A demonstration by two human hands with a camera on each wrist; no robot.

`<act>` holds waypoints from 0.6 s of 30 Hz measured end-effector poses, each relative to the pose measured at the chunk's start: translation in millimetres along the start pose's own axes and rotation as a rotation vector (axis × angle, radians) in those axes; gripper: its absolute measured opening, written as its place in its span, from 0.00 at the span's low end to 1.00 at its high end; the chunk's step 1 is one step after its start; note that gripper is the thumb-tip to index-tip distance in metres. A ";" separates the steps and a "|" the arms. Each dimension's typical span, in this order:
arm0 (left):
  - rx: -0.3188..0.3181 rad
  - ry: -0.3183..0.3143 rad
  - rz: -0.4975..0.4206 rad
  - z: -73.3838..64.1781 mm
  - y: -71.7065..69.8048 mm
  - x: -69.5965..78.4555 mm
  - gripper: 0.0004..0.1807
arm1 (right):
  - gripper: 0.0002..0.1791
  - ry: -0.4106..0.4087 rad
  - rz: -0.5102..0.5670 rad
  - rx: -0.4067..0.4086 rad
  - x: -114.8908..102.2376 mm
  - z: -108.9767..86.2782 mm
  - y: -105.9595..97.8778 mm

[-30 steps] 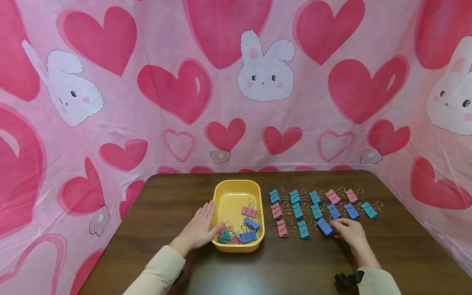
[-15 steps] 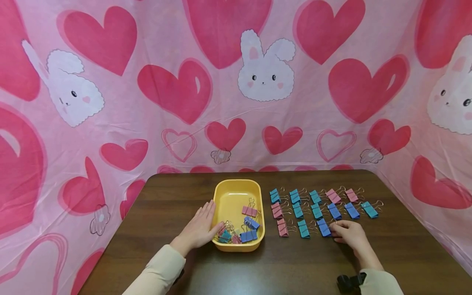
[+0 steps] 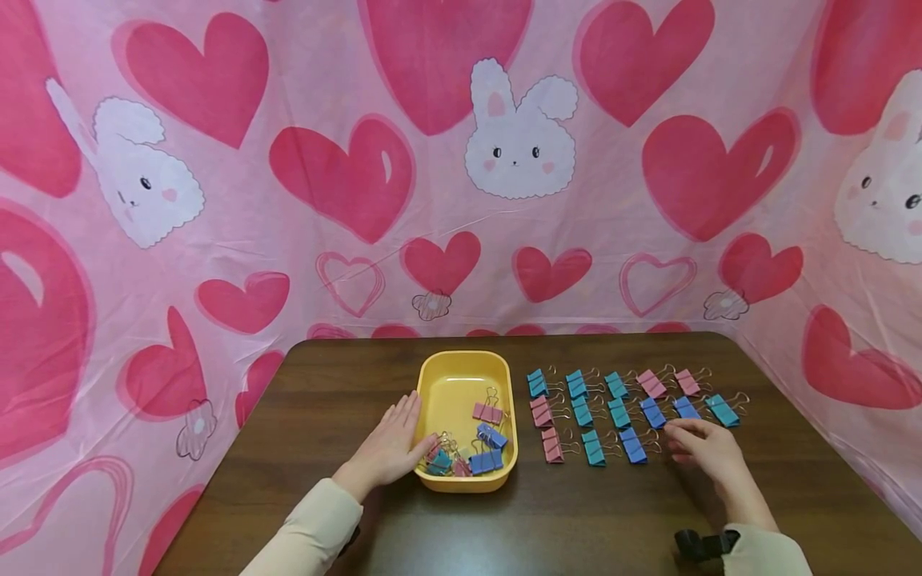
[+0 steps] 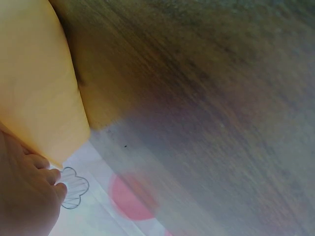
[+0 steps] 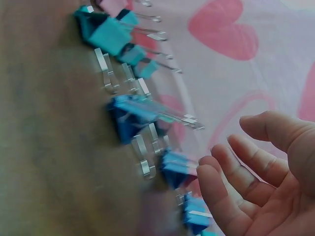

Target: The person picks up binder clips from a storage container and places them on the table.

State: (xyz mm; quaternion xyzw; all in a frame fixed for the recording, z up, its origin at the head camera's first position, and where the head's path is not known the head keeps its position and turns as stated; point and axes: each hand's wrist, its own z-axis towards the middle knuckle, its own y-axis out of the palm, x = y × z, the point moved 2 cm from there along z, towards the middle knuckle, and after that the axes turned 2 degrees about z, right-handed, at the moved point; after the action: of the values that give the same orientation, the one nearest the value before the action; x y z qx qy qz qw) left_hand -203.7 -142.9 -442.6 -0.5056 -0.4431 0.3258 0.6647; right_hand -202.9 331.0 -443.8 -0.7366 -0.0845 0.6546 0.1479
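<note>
On the left, the left hand [image 3: 385, 448] rests straight-fingered along the outer left side of the yellow rounded plastic tray [image 3: 448, 404], thumb over the rim, gripping nothing. Inside, the clips bunch toward the tray's near end and right side: a teal metal binder clip [image 3: 440, 462] beside that thumb, then a blue metal binder clip [image 3: 486, 462] near the near right corner, its body crosswise and wire handles pointing away from the person. The left hand is nearer to both. Right of the tray, rows of clips lie on the dark wood-grained table [image 3: 612, 524]; the nearest row ends in a blue end clip [image 3: 634, 446], its body running near to far, handles pointing right. Just beyond those handles is the right hand [image 3: 709, 454], fingers loosely curved and holding nothing. The tray's clips lie to its left, across that row. Whether its fingertips touch the partly hidden blue middle-row clip [image 3: 685, 406] cannot be told.
</note>
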 end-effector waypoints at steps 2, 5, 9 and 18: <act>0.001 -0.001 0.000 -0.1 -0.2 0.0 0.42 | 0.27 -0.043 -0.019 0.005 -7.3 0.0 -2.2; 0.004 0.000 0.002 0.0 -0.2 -0.4 0.42 | 0.27 -0.103 -0.031 0.013 -21.7 1.4 -3.4; 0.004 0.002 0.003 -0.4 0.1 -0.5 0.41 | 0.28 -0.179 -0.038 0.012 -46.4 4.1 -0.6; 0.001 -0.003 0.000 -0.4 0.1 -0.1 0.42 | 0.25 -0.273 -0.008 -0.057 -97.7 11.7 21.2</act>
State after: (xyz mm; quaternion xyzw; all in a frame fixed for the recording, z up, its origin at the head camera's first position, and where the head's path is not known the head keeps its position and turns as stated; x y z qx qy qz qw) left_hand -203.4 -143.1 -442.8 -0.5050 -0.4439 0.3268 0.6642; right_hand -228.6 281.2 -360.2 -0.6442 -0.1253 0.7455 0.1169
